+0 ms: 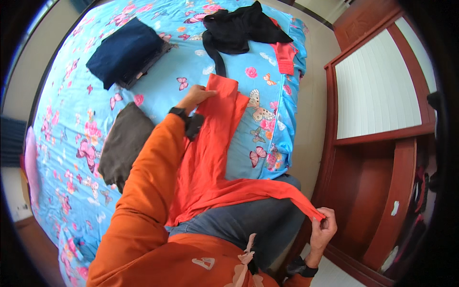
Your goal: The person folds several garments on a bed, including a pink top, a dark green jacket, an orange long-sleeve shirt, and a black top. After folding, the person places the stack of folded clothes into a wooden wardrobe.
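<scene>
A thin red garment (205,158) lies spread over the bed's edge and across my lap. It has long narrow parts, and I cannot tell whether they are sleeves or legs. My left hand (195,97) is closed at the left edge of the part stretched away from me, its thumb over the cloth. Out to the right, my right hand (323,229) pinches the tip of another narrow part, which is pulled taut over my knee. Each wrist wears a dark band.
The bed (181,67) has a blue sheet with butterflies and flowers. On it lie a folded navy stack (126,50), a dark grey-green folded garment (125,143), a crumpled black garment (244,28) and a coral-red cloth (285,60). A reddish-brown wooden cabinet (363,191) stands at the right.
</scene>
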### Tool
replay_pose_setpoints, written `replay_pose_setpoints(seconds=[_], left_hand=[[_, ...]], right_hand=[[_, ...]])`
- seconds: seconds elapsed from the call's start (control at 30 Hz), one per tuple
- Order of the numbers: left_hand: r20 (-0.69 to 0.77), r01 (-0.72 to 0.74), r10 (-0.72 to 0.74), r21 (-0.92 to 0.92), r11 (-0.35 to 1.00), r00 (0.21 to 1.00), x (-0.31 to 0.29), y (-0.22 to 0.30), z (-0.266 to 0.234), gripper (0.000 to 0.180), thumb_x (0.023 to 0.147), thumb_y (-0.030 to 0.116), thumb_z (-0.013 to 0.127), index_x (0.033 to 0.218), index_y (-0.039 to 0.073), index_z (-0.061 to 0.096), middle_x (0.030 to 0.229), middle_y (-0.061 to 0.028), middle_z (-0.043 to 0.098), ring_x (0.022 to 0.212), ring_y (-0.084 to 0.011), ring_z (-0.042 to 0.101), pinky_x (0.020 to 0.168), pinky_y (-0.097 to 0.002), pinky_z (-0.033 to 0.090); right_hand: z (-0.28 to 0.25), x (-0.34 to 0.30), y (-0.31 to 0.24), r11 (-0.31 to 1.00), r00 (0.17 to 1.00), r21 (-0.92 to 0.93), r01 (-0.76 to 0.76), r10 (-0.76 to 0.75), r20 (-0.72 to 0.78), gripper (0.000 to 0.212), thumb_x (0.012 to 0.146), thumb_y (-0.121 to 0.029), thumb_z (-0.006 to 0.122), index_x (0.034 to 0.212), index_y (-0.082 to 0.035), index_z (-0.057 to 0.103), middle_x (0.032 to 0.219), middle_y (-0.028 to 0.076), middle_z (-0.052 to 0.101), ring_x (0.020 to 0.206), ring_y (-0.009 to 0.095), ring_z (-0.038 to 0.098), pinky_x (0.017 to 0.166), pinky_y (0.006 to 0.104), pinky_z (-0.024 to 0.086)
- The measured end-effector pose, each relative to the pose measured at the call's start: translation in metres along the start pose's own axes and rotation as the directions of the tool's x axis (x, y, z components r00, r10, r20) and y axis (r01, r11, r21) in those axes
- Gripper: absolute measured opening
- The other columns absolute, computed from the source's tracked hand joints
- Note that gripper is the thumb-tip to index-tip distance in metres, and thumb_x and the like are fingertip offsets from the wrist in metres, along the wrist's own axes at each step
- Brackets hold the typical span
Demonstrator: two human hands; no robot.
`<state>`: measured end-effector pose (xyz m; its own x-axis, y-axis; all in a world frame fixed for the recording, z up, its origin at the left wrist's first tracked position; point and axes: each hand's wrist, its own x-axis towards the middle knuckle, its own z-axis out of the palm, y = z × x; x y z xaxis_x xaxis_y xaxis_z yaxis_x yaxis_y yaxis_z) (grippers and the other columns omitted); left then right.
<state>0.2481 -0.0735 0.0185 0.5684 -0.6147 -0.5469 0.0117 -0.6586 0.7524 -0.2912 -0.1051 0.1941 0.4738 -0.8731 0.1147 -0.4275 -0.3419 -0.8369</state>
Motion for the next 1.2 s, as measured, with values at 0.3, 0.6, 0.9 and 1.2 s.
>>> replay_pose_setpoints(seconds=[0.3,0.6,0.9,1.2], left_hand=[[-0.656,-0.083,0.431,0.491,0.867,0.619,-0.031,-0.103,-0.098,0.052,0.075,0.023,0.081,0.119,0.004,0.060,0.100,-0.0129,0.063,0.084,-0.0230,0.064,0.075,-0.0351,0.054],[-0.222,-0.272,0.530,0.663,0.698,0.819,-0.026,-0.013,-0.024,0.045,0.083,0.036,0.071,0.116,0.007,0.061,0.106,-0.0150,0.063,0.093,-0.0356,0.063,0.079,-0.0451,0.051],[0.010,-0.509,0.520,-0.186,0.840,0.854,0.009,0.067,0.012,0.054,0.088,0.024,0.072,0.133,0.005,0.051,0.111,-0.0137,0.067,0.092,-0.0188,0.067,0.078,-0.0330,0.054],[-0.111,-0.416,0.581,0.593,0.690,0.806,-0.002,-0.018,-0.058,0.034,0.079,0.019,0.071,0.110,0.004,0.066,0.106,-0.0174,0.066,0.101,-0.0356,0.063,0.087,-0.0417,0.050]], right_hand=[[0.026,-0.004,0.021,0.997,0.996,0.045,-0.066,0.069,-0.055,0.018,0.081,0.009,0.058,0.098,0.003,0.059,0.099,0.009,0.057,0.089,0.016,0.055,0.080,0.0280,0.045],[0.040,-0.003,0.017,0.996,0.999,-0.089,-0.008,0.004,-0.049,0.020,0.079,0.006,0.060,0.098,0.001,0.061,0.096,0.012,0.060,0.090,0.023,0.059,0.080,0.0322,0.047],[0.046,-0.015,0.019,0.994,0.998,-0.105,-0.019,0.012,-0.064,0.020,0.080,0.007,0.059,0.099,0.002,0.061,0.097,0.013,0.060,0.090,0.024,0.059,0.080,0.0338,0.048],[0.050,-0.020,0.021,0.994,0.996,-0.090,-0.058,0.051,-0.079,0.023,0.078,0.007,0.061,0.100,0.000,0.062,0.096,0.013,0.062,0.089,0.025,0.061,0.080,0.0338,0.048]])
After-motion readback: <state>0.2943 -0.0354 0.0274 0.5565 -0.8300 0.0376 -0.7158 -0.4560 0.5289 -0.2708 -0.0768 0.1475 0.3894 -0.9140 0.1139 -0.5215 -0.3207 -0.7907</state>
